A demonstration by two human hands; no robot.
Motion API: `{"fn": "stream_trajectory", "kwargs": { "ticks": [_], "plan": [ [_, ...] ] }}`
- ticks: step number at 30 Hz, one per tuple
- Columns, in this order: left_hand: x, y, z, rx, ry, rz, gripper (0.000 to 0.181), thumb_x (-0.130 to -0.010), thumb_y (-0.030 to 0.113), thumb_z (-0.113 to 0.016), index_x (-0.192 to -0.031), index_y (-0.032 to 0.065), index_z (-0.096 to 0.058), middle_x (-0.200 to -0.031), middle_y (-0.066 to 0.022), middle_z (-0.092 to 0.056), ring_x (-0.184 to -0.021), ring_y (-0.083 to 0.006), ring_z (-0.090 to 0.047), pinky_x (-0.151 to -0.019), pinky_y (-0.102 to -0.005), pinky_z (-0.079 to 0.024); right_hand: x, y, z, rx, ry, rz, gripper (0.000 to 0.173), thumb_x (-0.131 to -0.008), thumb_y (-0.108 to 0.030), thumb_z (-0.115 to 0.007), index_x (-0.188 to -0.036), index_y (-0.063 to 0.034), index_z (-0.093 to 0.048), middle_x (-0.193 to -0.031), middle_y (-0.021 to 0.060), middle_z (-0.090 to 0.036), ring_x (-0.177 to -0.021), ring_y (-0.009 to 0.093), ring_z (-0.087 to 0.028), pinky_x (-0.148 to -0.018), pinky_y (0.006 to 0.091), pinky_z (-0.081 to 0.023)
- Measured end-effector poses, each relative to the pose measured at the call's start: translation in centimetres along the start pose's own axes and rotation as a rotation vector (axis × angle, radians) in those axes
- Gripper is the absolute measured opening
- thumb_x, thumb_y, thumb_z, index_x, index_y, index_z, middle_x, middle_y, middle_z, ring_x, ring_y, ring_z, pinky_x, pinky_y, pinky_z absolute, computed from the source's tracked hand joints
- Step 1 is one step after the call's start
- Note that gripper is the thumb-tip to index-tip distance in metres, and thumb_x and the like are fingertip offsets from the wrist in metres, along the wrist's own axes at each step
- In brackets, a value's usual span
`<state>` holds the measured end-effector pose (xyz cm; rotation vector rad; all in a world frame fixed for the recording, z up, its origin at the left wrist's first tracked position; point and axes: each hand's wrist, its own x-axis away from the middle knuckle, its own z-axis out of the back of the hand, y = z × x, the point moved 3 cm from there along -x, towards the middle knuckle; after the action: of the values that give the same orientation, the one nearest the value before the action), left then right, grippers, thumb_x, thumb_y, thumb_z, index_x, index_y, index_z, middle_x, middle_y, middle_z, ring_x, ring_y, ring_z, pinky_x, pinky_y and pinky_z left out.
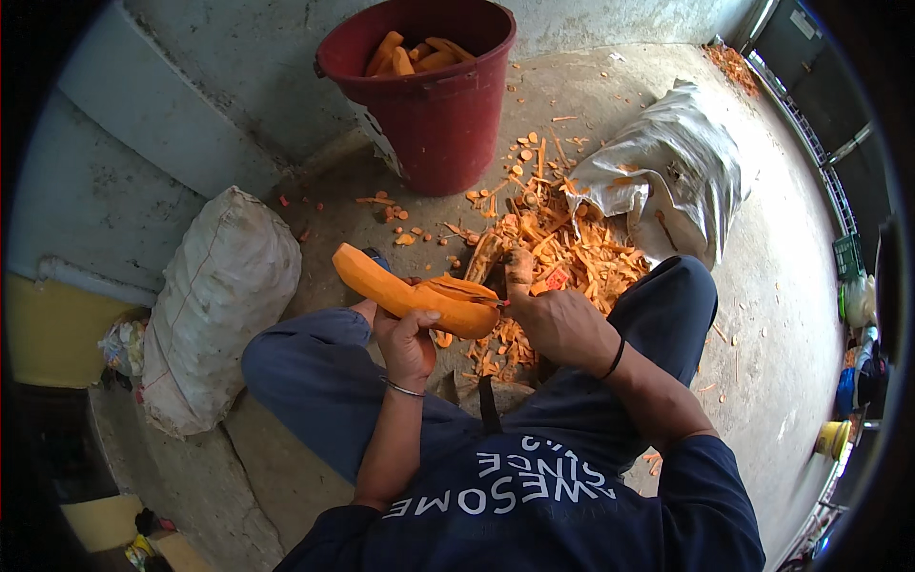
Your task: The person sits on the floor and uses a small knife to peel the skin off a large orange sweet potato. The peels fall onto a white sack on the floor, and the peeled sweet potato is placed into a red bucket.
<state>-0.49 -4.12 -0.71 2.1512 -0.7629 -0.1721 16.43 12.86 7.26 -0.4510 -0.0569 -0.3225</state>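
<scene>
My left hand (407, 343) grips a large peeled carrot (407, 293) from below and the side, with the thumb along its near face. The carrot lies slantwise above my lap, its blunt far end pointing up and left. My right hand (565, 325) is closed around a thin metal-bladed peeling tool (500, 303); its handle is mostly hidden in the fist. The blade meets the carrot's right end, where a long strip of peel (457, 287) stands partly lifted. Just beyond the right hand are a rough unpeeled carrot (519, 270) and a second brownish one (485, 257).
Peelings (593, 250) are heaped on the concrete floor between my legs. Ahead stands a red bucket (443, 129) holding peeled carrots (400, 61). A full white sack (221, 307) leans at left; an open, slumped silvery sack (679, 164) lies at right. A wall (236, 64) bounds the far left.
</scene>
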Motion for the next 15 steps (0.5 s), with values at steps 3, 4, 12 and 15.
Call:
{"fn": "stream_trajectory", "kwargs": {
  "ticks": [3,4,12,15],
  "plan": [
    [-0.1,-0.7,-0.3,-0.008,0.015,0.035,0.057,-0.074,-0.008,-0.072,-0.129,-0.0005,-0.06,-0.127,-0.0112,-0.064,-0.119,-0.0269,-0.066,-0.108,-0.0414,-0.054,0.7,0.9,-0.1,0.0,-0.03,-0.057,0.014,-0.099,-0.014,-0.057,-0.106,-0.0032,-0.063,-0.07,0.0205,-0.068,-0.069,0.041,-0.072,-0.063,0.0543,-0.055],
    [-0.1,-0.9,-0.4,-0.007,0.027,0.046,0.057,-0.074,-0.008,-0.072,-0.129,-0.0003,-0.06,-0.126,-0.0111,-0.064,-0.119,-0.0271,-0.066,-0.108,-0.0413,-0.055,1.2,1.4,-0.1,-0.004,-0.032,-0.075,0.015,-0.101,-0.016,-0.057,-0.105,-0.0034,-0.063,-0.07,0.0205,-0.068,-0.07,0.041,-0.072,-0.063,0.0546,-0.055],
    [-3.7,1.5,2.7,0.074,0.069,0.14,0.055,-0.084,0.013,-0.07,-0.137,0.0053,-0.061,-0.13,-0.0114,-0.066,-0.128,-0.0301,-0.062,-0.114,-0.0479,-0.049,3.3,7.4,0.8,-0.616,0.191,-0.277,0.035,-0.11,-0.036,-0.067,-0.104,-0.0019,-0.064,-0.065,0.0052,-0.06,-0.057,0.017,-0.06,-0.053,0.0383,-0.047],
    [-3.5,0.6,2.4,0.156,0.107,0.203,0.054,-0.085,0.012,-0.07,-0.138,0.0054,-0.062,-0.127,-0.0112,-0.067,-0.123,-0.0293,-0.065,-0.112,-0.0482,-0.05,3.1,6.1,0.6,-0.939,0.012,-0.412,0.033,-0.106,-0.033,-0.072,-0.116,-0.0017,-0.07,-0.072,0.0041,-0.063,-0.068,0.014,-0.059,-0.06,0.0348,-0.048]
  ]
}}
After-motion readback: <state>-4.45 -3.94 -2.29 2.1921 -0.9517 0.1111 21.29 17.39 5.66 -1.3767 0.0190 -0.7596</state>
